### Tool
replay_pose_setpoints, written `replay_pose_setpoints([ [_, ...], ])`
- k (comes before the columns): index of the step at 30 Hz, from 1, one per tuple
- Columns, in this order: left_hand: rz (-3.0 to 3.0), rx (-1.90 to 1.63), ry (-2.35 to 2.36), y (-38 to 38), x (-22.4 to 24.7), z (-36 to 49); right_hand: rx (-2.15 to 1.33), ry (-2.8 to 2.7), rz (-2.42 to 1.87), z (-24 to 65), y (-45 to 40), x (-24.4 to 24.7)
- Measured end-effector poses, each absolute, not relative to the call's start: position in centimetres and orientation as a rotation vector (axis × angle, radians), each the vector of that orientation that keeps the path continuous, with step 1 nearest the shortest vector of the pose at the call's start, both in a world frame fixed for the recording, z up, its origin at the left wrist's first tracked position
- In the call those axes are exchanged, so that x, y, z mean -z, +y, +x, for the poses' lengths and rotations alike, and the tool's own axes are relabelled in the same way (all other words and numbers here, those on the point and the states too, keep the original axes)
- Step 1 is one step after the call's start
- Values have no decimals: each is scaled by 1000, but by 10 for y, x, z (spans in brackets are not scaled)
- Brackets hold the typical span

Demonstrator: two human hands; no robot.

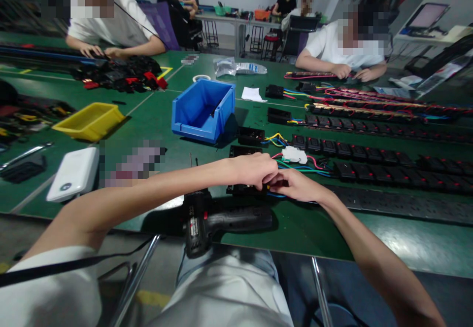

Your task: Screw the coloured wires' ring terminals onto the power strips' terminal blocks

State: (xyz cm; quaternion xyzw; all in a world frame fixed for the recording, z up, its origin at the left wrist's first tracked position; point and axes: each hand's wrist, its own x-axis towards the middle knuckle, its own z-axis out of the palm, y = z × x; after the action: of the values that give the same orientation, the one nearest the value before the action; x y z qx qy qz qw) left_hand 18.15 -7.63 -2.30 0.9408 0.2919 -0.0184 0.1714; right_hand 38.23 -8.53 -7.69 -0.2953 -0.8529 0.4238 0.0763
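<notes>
- Green counter [144,112] is spreading out around both grips, and two people in white, a left co-worker [111,26] and a right co-worker [325,41], are sitting on its far side, well beyond the grips.
- Left grip [254,168] is reaching over a black box [246,150]; its fingers are bending inward, but their tips are hiding, so I cannot tell whether it is holding anything.
- Right grip [301,185] is meeting it from the right, its fingers bending narrowly beside a yellow wire [271,187]; whether they are pinching it I cannot tell.
- The black box is lying directly under the left grip, with coloured wires [306,169] running past the right grip.
- A white connector [294,155] is sitting just beyond the right grip, joining a red wire.
- Rows of black sockets [384,174] are stretching away to the right of the right grip.
- A power drill [236,219] is lying on its side, nearer the body than the left grip.
- Beyond and left of the left grip, a blue bin [194,132] is standing; farther left, a yellow tray [79,134] is resting beyond a white power bank [74,174].
</notes>
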Motion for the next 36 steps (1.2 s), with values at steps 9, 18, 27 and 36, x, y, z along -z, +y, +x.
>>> replay_pose_setpoints([
  [9,2594,26,854,-80,8,170,-1211,-2534,-866,381,-87,72],
  [18,2705,-160,910,-97,20,157,-1217,-2535,-889,381,-89,71],
  [27,2523,-295,875,-119,47,120,-1198,-2554,-931,381,-88,72],
  [36,2542,-404,609,-103,57,122,-1244,-2584,-850,382,-85,69],
])
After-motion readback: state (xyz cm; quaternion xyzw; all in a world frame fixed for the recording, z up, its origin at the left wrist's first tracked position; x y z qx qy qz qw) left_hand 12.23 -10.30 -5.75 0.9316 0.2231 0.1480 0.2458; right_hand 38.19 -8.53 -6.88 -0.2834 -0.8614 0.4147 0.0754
